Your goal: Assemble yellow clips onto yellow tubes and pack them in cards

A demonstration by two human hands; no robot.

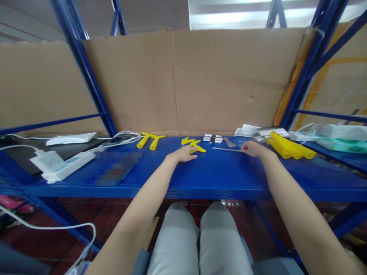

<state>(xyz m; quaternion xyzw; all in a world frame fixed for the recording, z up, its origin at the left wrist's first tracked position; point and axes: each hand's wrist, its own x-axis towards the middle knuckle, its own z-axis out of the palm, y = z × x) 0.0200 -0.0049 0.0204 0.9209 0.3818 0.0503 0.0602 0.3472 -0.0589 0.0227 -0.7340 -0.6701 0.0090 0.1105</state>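
My left hand (184,153) rests low over the blue shelf, thumb apart from the fingers. Its fingertips are at a small yellow plastic piece (199,147); whether they touch it is hard to see. Just behind lies another small yellow piece (187,141). Farther right, my right hand (252,149) is closed on one end of a thin grey metal strip (228,149), which points left, close to the shelf surface. Behind the strip are some flat grey metal pieces (229,142) and a white bundle with dark bands (212,138).
Yellow T-shaped handles (155,142) lie at the left, and several yellow tubes (289,147) at the right. A power strip (69,165), white cables (123,136) and a pixelated flat object (116,168) occupy the left side. A cardboard wall (218,76) closes the back.
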